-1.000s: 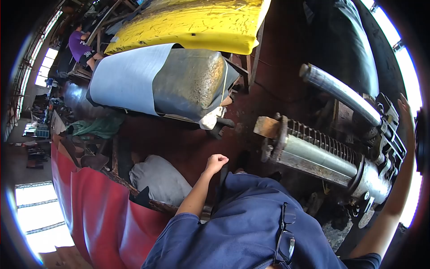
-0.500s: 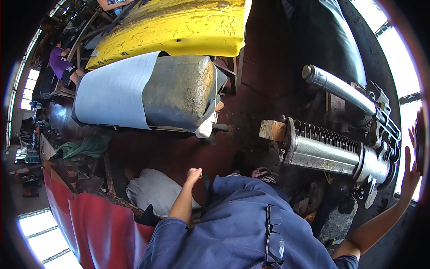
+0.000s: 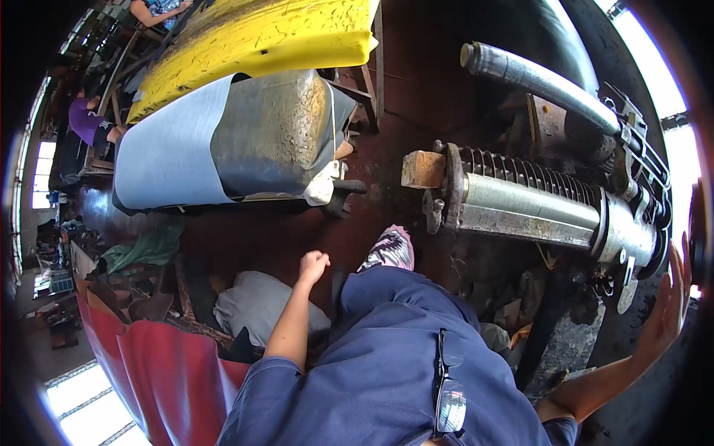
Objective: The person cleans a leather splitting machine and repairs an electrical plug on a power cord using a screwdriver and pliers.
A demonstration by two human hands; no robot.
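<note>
My left hand (image 3: pixel 314 266) is held out over the floor with its fingers curled closed; whether anything is inside cannot be seen. Below it lies a grey sack (image 3: pixel 260 305). At the right edge my right hand (image 3: pixel 673 293) is raised with fingers stretched out, beside a dark round part that is mostly in shadow. The hand looks empty. Between the hands is a metal machine with a ribbed cylinder (image 3: pixel 532 208) and a wooden block (image 3: pixel 424 169) at its end. A grey-blue sheet (image 3: pixel 175 145) drapes over a padded block (image 3: pixel 275 130).
A yellow sheet (image 3: pixel 260 37) covers a table at the top. Red material (image 3: pixel 171 364) hangs at lower left. A long metal roller (image 3: pixel 535 78) juts out at upper right. Two people, one in a purple shirt (image 3: pixel 88 121), are at upper left.
The view has shifted toward the machine, which now appears further left. A patterned shoe has come forward below the body. My left hand stays closed and my right hand stays raised.
</note>
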